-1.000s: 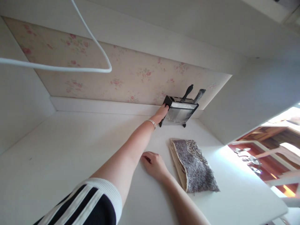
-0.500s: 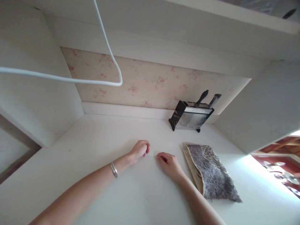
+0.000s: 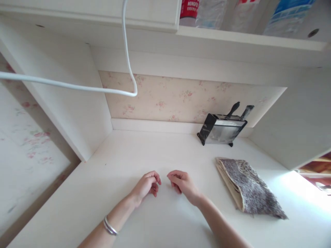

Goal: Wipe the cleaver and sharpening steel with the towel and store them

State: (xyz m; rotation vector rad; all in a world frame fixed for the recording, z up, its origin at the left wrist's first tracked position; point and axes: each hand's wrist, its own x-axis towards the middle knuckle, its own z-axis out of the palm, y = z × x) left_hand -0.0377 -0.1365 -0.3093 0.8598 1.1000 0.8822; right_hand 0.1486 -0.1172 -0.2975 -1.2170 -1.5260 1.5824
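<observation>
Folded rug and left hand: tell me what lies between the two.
In the head view, the right hand lies between the left hand and the folded rug, with white tabletop showing around it.

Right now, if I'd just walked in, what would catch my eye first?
Probably the left hand and right hand, loosely curled and facing each other at the white counter. Then perhaps the folded grey mat to their right, and behind it a black-framed holder with two dark handles sticking up, near the floral wallpaper.

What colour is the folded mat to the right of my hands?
The folded mat is mottled grey-brown with beige layers beneath, seen best in the head view.
</observation>
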